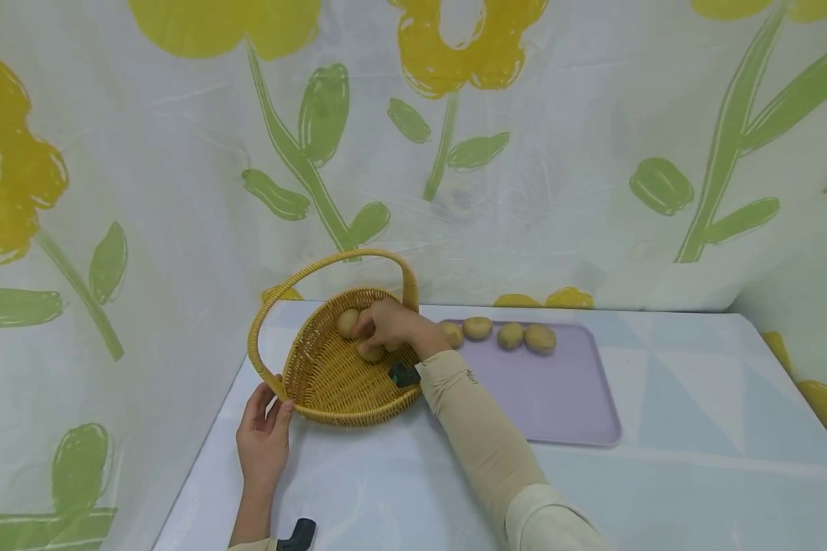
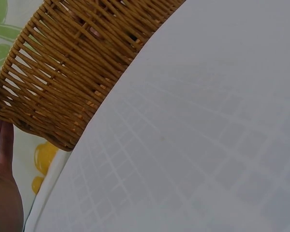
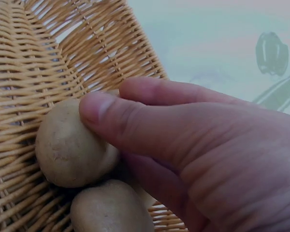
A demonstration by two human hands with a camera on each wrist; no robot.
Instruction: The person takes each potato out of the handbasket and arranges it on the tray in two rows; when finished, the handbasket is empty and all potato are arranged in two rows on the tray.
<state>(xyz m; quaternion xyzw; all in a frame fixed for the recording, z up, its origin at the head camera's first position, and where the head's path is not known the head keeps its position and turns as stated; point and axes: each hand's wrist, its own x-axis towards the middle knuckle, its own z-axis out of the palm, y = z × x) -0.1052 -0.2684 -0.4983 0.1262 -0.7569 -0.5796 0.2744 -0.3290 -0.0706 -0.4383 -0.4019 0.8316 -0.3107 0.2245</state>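
A brown wicker basket (image 1: 348, 417) with a tall arched handle (image 1: 310, 268) stands at the left of the table. My left hand (image 1: 263, 436) grips its near left side, by the foot of the handle. Inside the basket is my right hand (image 1: 389, 321), among several potatoes. One potato (image 3: 67, 150) lies under the thumb tip, and a second potato (image 3: 108, 208) sits just below it. Another potato (image 1: 348, 323) is at the far side, beside the fingertips. The right fingers look loosely bent, with a gap between thumb and index finger.
Right of the basket lies a lilac tray (image 1: 558, 405). Along its far edge are several potatoes (image 1: 478, 328). A pale tabletop (image 1: 696, 413) extends right, and a flower-printed sheet (image 1: 558, 191) hangs behind. Each wrist carries a small dark device (image 1: 299, 533).
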